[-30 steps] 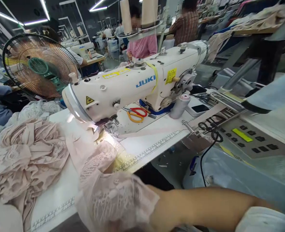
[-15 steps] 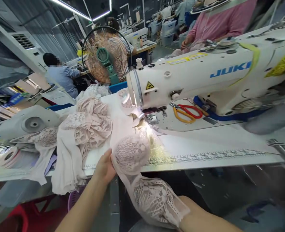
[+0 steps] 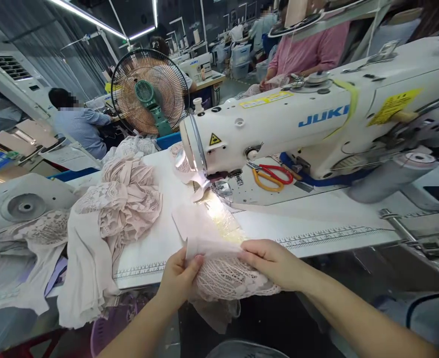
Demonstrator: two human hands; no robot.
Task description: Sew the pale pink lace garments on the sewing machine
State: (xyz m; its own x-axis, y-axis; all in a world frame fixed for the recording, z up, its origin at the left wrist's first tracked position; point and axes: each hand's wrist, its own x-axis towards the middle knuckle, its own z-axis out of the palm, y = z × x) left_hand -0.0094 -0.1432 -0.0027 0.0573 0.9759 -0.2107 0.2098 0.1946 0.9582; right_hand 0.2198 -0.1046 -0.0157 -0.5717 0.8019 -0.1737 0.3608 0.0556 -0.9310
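Note:
A pale pink lace bra piece point(image 3: 230, 278) hangs over the table's front edge, stretched between both hands. My left hand point(image 3: 182, 273) pinches its upper left edge, thumb on top. My right hand point(image 3: 266, 258) pinches the upper right edge, its fingertips pressed together on the fabric. A plain part of the fabric lies flat on the white table behind the hands. The white sewing machine point(image 3: 279, 124) stands beyond, its lit needle area point(image 3: 214, 194) above a strip of fabric. Its needle is too small to make out.
Heaped lace garments point(image 3: 126, 199) lie at the left beside another machine point(image 3: 29, 199). Orange and red scissors point(image 3: 271, 176) rest on the machine bed. A fan point(image 3: 150, 94) stands behind. A grey thread cone point(image 3: 391, 174) is at the right. Other people sit farther back.
My right hand has come up from below the table edge to the fabric's upper edge. The lace cups are folded down toward me. The camera view has shifted to the right.

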